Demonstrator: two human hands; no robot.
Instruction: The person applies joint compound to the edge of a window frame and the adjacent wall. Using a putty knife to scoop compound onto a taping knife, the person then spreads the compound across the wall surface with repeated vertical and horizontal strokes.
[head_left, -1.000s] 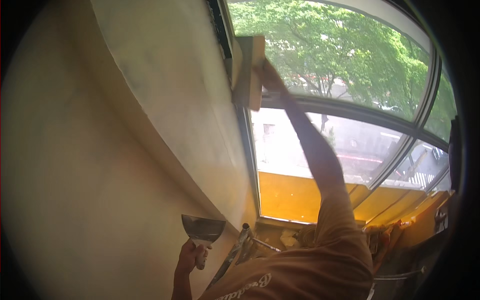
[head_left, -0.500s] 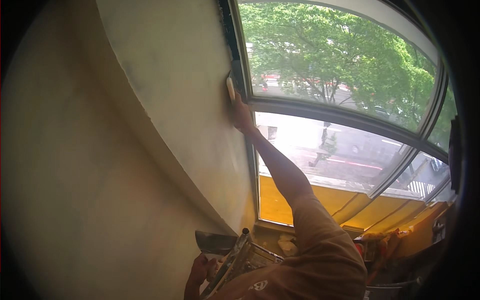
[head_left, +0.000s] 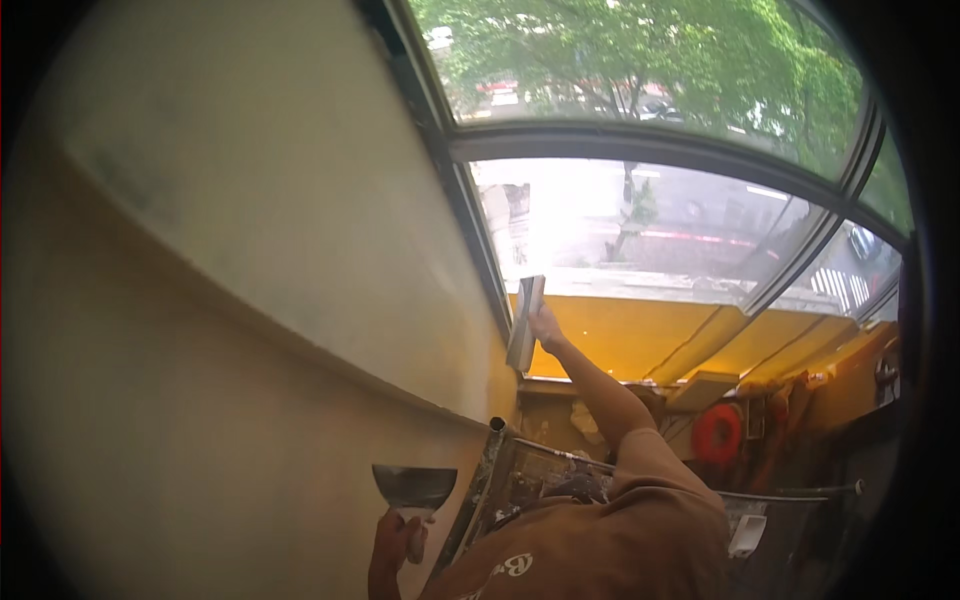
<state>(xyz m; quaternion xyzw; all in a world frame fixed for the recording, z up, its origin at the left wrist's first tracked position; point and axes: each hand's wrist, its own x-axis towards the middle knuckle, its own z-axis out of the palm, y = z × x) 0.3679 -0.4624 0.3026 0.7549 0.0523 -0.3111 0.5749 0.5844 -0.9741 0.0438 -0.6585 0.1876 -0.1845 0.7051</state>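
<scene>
My left hand [head_left: 397, 538], at the lower left, is closed round the pale handle of a putty knife [head_left: 415, 487]. Its wide dark blade points up in front of the wall, and I cannot tell whether it touches. My right hand [head_left: 545, 327] reaches out to the lower corner of the window and is closed on a plastering trowel [head_left: 524, 325]. The trowel's long, narrow plate is seen nearly edge-on, close to where the pale wall [head_left: 330, 230] meets the window frame [head_left: 487, 245]. Contact with the wall there is unclear.
A paint-spattered metal ladder or stand [head_left: 478, 480] is right by my body. Beyond it, below the yellow panel [head_left: 620, 335], lie a red ring-shaped object [head_left: 716, 434] and other clutter. A projecting wall edge [head_left: 235, 310] runs down the left side. A white object [head_left: 747, 536] sits at the lower right.
My right hand has come down along the window side of the wall with the trowel, and its plate now shows. My view has shifted; the putty knife is more upright in my left hand.
</scene>
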